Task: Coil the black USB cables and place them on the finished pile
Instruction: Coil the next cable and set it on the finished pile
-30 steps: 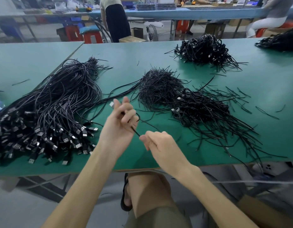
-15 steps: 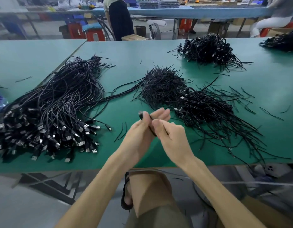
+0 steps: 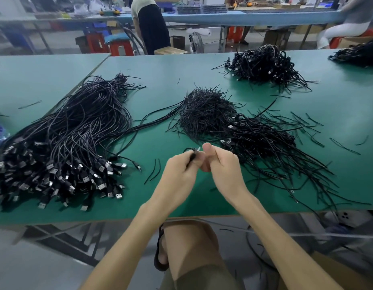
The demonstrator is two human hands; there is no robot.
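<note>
Both hands came together above the green surface [image 3: 173, 65]: left hand [image 3: 182, 164] now pinching the bunched black cable [image 3: 191, 156], right hand [image 3: 221, 162] curled tight against it, so the coil's probably nearly ready for the finished pile [image 3: 263, 63].

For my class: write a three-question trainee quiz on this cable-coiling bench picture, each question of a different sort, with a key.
1. True or false: the uncoiled cables lie left of the hands.
2. Which hand grips the coiled cable? A left hand B right hand
3. Fill in: the table is ____ in colour.

Key: 1 true; 2 A; 3 green
</note>
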